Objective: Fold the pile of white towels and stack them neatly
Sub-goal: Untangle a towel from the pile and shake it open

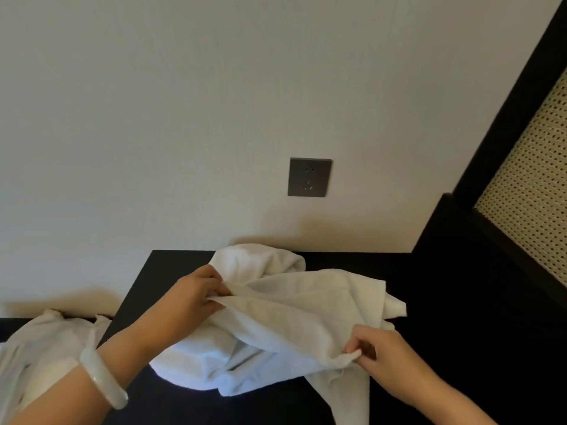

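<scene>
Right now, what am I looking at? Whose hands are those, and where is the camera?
The camera sits on a person's head, looking down, so you see what they see. There is just this one picture. The left hand, with a pale bracelet on its wrist, and the right hand each pinch an edge of one white towel, stretching it out. More rumpled white towels lie under and behind it on a black table. Another white cloth lies lower left. On the wall is a grey socket.

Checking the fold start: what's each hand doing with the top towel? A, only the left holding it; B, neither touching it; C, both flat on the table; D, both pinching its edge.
D: the left hand and right hand each pinch an edge of the white towel.
</scene>
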